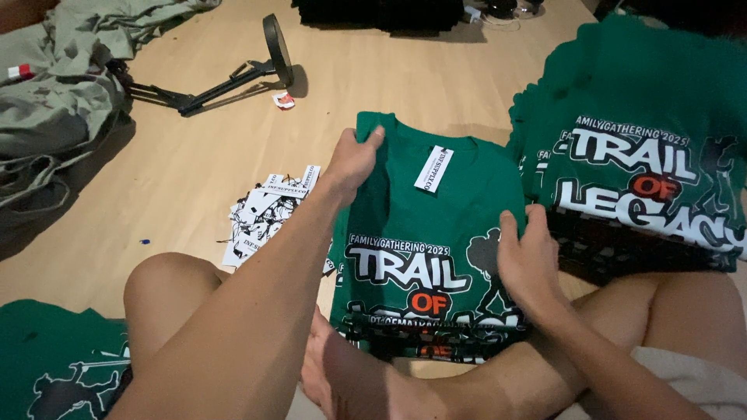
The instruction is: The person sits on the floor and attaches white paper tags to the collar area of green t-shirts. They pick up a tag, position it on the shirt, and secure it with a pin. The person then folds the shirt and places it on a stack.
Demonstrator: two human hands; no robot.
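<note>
Both grips pinched shut on the green shirt — left hand at its shoulder, right hand at its side edge.

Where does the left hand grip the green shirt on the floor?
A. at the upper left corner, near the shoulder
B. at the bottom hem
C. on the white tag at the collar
A: the left hand pinches the upper left corner of the green shirt, away from its white tag.

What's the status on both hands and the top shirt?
Left hand grips folded green shirt at its shoulder corner. Right hand presses its right edge. Paper tags lie left, second shirt stack right; nothing in the way.
</note>
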